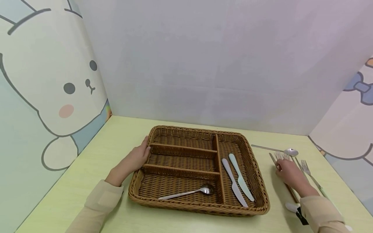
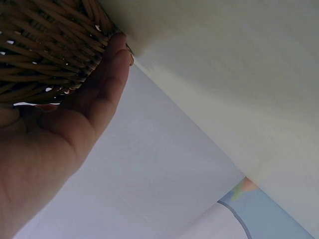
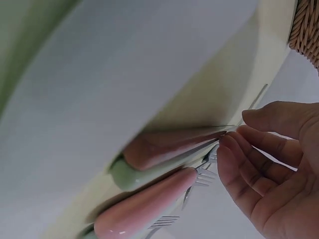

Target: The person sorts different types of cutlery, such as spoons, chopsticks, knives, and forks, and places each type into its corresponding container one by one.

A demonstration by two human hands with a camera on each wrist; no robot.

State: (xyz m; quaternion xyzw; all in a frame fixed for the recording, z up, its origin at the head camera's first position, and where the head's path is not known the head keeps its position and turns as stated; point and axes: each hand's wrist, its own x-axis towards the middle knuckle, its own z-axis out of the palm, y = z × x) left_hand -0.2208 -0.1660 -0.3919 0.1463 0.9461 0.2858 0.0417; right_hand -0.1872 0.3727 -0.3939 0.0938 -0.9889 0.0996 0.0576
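Observation:
A brown wicker basket with dividers stands at the middle of the table. My left hand holds its left side, thumb at the rim; in the left wrist view the fingers lie along the outer weave. To the basket's right, my right hand is low over several pieces of cutlery. Its thumb and fingertips are slightly apart, right at the thin metal end of a utensil with a brownish-pink handle. Beside that handle lie a green handle and a pink handle, with fork tines near the fingertips.
One spoon lies in the basket's front left compartment. A lilac knife and a mint knife share the right compartment. Another spoon lies behind my right hand, and a green-handled fork to its right. Walls enclose the table.

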